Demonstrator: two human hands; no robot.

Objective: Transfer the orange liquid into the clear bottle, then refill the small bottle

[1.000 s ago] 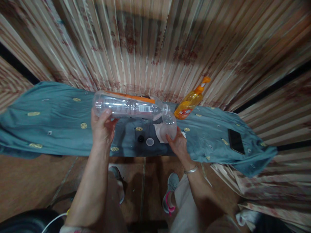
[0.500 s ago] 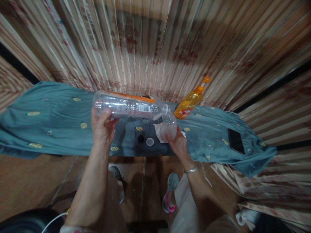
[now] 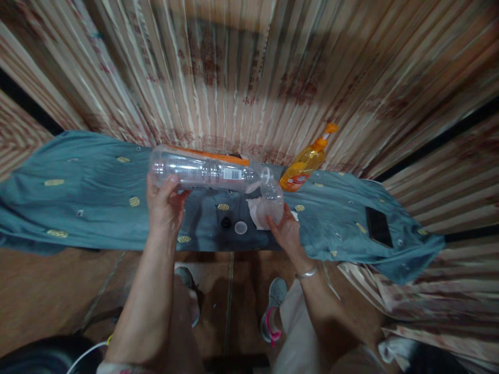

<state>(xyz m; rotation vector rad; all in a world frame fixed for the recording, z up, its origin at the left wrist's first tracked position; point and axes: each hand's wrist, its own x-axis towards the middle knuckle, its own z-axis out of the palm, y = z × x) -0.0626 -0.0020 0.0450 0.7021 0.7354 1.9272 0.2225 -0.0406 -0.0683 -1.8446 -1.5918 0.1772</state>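
Note:
My left hand grips the base end of a large clear plastic bottle with an orange label and a barcode. The bottle lies nearly level in the air, its neck pointing right. My right hand is closed round a small clear bottle, held upright with a slight tilt. The two bottle mouths meet, the big one's neck at the small one's opening. Whether liquid passes between them I cannot tell. Below lie a black cap, a small whitish round lid and a white tissue.
An orange pump bottle stands behind my right hand. A black phone lies at the right of the teal pineapple-print cloth. Striped curtain hangs close behind, and my feet are on the tiled floor below.

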